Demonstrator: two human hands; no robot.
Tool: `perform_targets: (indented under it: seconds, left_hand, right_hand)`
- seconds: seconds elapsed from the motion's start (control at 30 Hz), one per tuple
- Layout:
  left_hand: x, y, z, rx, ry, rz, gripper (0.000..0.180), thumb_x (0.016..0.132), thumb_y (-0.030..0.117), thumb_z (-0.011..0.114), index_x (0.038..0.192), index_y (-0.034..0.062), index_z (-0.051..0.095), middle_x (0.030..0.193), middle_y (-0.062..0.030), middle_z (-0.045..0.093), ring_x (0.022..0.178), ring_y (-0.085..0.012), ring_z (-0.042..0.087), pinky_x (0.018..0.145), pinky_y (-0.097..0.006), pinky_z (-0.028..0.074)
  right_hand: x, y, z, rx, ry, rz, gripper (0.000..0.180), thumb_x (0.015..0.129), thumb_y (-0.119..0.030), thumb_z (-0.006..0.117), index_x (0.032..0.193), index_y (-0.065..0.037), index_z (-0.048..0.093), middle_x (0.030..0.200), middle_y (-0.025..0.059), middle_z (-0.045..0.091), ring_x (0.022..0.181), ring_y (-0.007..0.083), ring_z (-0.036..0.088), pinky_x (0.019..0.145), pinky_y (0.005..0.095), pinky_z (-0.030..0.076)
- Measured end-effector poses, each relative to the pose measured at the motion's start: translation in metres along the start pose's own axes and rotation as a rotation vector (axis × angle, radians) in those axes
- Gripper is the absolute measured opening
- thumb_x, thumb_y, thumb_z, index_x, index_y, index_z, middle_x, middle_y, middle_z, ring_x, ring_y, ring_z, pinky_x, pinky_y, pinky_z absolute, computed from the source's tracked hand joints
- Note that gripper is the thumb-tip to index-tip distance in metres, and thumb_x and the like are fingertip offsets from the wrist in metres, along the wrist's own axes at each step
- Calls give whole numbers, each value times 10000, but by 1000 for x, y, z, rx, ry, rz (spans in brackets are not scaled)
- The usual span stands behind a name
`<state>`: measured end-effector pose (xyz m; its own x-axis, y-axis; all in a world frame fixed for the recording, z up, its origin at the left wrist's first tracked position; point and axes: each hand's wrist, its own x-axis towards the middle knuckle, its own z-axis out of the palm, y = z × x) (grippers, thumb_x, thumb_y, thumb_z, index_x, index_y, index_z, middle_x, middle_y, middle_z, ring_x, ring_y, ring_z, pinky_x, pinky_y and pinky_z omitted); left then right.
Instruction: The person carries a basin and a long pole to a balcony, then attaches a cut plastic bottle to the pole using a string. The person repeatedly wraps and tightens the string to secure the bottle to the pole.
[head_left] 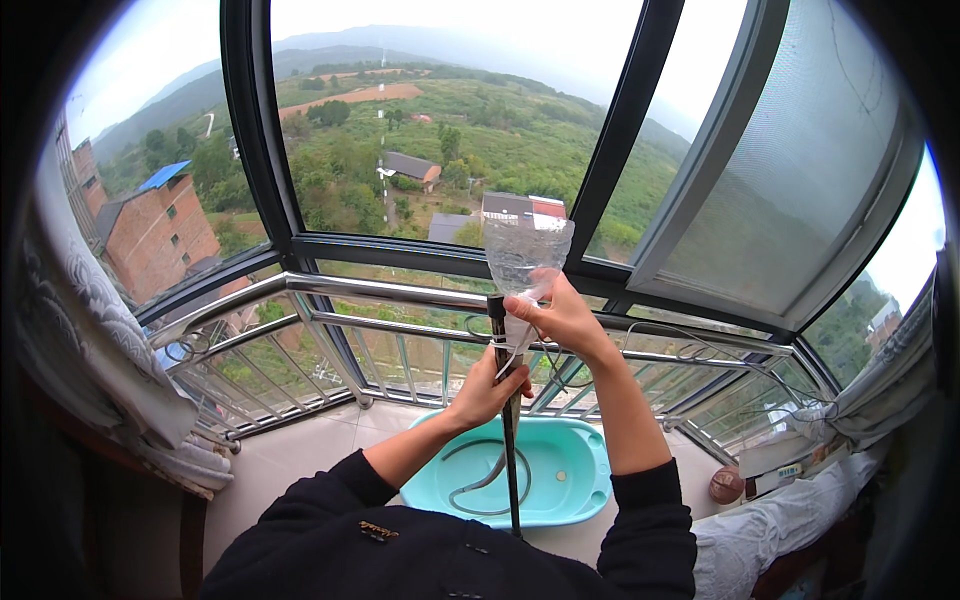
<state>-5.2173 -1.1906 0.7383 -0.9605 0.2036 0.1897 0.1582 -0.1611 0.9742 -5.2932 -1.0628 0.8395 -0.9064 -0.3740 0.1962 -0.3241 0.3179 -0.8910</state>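
in front of the metal railing (400, 293), over the teal tub (540, 490), grasping the dark pole (511, 450) with the left hand (485, 390), and, higher up, gripping the clear cut bottle (528, 245) near its neck with the right hand (566, 318). reaching forward with both forearms (410, 455), slanted inward. holding the bottle beside the pole's top, wide end up, neck down, long axis nearly upright; pointing the pole away from the body, tipped slightly left, with white string (516, 350) crossing it above the left hand.
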Motion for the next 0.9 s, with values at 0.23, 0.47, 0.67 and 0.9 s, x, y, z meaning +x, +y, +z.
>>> perform_targets:
  seconds: [0.23,0.47,0.67,0.9]
  left_hand:
    - [-1,-13,-4,-340,-60,-112,473,922,445,383,1159,39,435,1012,-107,562,956,-168,541,861,-320,418]
    - [-4,-28,3,-121,10,66,469,926,436,385,1174,38,385,739,-5,434,697,-95,453,654,-230,376]
    - [-4,-34,7,-287,89,43,367,936,393,402,1064,49,418,661,32,354,544,-50,299,482,-201,258]
    - [4,-10,11,-174,208,196,477,890,231,552,1222,75,246,822,-25,519,753,-114,551,647,-233,461]
  right_hand:
    - [-1,5,0,60,-88,50,603,743,-376,713,1081,53,458,814,79,555,694,112,527,561,232,421]
    - [-4,4,-1,157,-226,77,679,752,-396,702,1141,73,402,852,148,583,748,164,588,619,269,473]
    - [-21,3,-7,321,-331,16,501,841,-282,625,1154,47,413,861,89,604,819,153,583,694,269,466]
    - [-42,14,-27,145,-461,196,223,853,-120,581,1029,17,584,786,0,583,706,78,531,628,237,465]
